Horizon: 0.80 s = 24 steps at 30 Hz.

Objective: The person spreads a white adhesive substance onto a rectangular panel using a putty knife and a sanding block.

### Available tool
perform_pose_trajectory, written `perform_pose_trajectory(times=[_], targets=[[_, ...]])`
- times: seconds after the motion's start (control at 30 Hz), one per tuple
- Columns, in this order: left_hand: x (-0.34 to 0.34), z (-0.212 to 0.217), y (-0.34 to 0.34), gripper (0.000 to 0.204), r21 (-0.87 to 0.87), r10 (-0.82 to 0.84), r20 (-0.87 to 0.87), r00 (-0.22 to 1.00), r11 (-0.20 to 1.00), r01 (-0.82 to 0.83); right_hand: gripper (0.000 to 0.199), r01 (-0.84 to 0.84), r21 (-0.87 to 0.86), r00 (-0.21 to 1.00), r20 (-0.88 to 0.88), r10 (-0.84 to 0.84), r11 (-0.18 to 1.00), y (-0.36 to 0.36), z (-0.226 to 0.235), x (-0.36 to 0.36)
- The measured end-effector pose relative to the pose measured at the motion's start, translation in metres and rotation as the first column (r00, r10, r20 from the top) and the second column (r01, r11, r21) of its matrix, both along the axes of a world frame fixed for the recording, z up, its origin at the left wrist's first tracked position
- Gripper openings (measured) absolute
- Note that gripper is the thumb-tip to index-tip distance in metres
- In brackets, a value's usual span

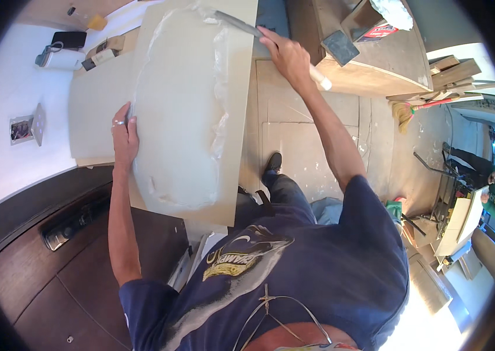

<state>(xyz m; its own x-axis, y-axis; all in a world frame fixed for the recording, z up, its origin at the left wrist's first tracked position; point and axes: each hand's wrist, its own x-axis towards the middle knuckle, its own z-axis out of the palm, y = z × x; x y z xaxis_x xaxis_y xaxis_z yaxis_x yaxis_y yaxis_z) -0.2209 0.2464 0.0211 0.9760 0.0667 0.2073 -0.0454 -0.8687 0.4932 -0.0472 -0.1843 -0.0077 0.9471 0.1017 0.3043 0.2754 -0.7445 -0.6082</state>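
The right hand (288, 58) has its fingers wrapped around a long grey-bladed tool with a white handle (236, 23), its blade reaching left over the far end of a pale cream rectangular panel (192, 123). The panel lies ahead of the person, slightly left — a whitish translucent paste (220, 105) forms a rough, rounded outline on it. The left hand (123, 140) is at the panel's left edge, fingers bent, thumb alongside; whether they grip the edge is unclear. Far right, a dark grey rectangular block (341, 48) rests on a light wooden counter (388, 73).
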Motion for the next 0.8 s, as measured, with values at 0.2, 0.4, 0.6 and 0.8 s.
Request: perform_pose_trajectory(times=[0.2, 0.4, 0.6, 0.8], targets=[[-0.011, -0.002, 0.010, 0.040, 0.055, 0.046, -0.002, 0.999, 0.997, -0.046, 0.032, -0.097, 0.076, 0.994, 0.047, 0.094, 0.992, -0.002, -0.027, -0.044], [0.000, 0.002, 0.004, 0.040, 0.026, -0.002, 0.015, 1.000, 1.000, 0.001, 0.032, 0.022, -0.042, 0.986, 0.167, -0.015, 0.999, -0.005, -0.010, 0.083], [-0.008, 0.003, 0.008, 0.040, 0.041, 0.041, 0.005, 0.999, 0.998, -0.041, 0.031, -0.045, 0.023, 0.987, 0.153, 0.042, 0.999, -0.004, -0.025, 0.035], [-0.002, 0.005, 0.002, 0.040, 0.011, 0.023, 0.002, 1.000, 1.000, -0.023, 0.035, 0.041, -0.129, 0.992, 0.122, -0.025, 0.991, -0.004, 0.001, 0.129]])
